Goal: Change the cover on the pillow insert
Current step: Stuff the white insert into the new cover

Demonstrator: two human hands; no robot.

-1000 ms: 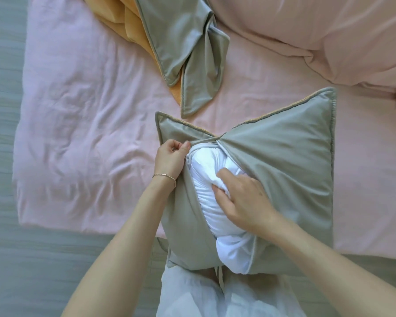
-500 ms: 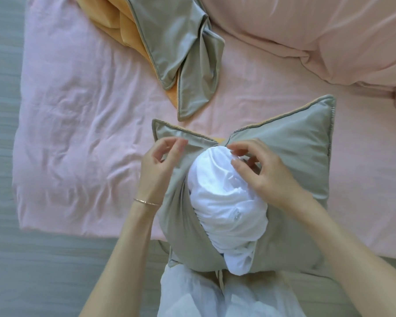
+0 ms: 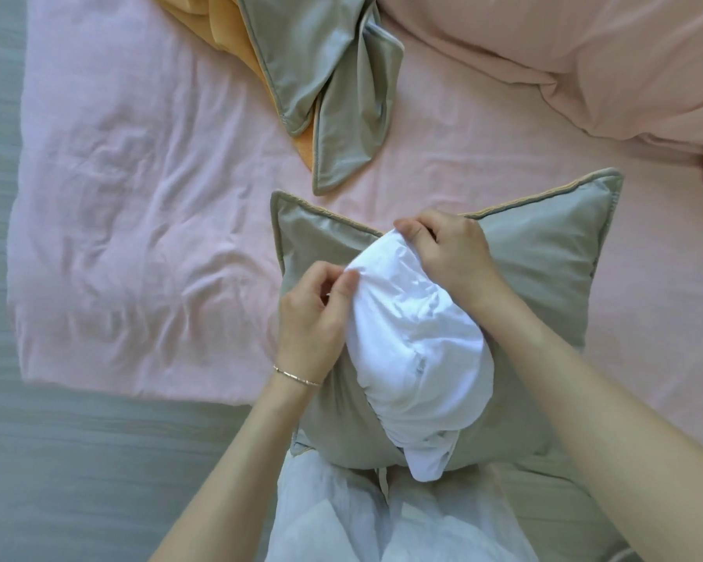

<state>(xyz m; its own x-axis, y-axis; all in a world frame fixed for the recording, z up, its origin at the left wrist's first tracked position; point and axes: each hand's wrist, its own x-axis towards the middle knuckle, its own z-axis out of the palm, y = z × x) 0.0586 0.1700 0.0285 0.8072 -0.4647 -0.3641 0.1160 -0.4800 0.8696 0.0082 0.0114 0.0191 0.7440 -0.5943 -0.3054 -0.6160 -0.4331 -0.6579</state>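
Now both hands [image 3: 382, 277] pinch the bulging insert [image 3: 415, 342].

Person is wearing thin gold-tone bracelet [image 3: 297, 377] w/ small beads on left wrist. Both forearms are showing bare, no sleeves in view. Lower body is wearing sheer white crinkled garment [image 3: 341, 517], poss. skirt or trousers, can't tell which.

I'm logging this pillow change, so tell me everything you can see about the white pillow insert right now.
The white pillow insert is soft, wrinkled fabric, bunched into a long bulge that pushes out through the opening of the grey-green cover on the pink bed sheet. Its lower end pokes past the cover's near edge. The left hand pinches its upper left side, and the right hand holds its top end.
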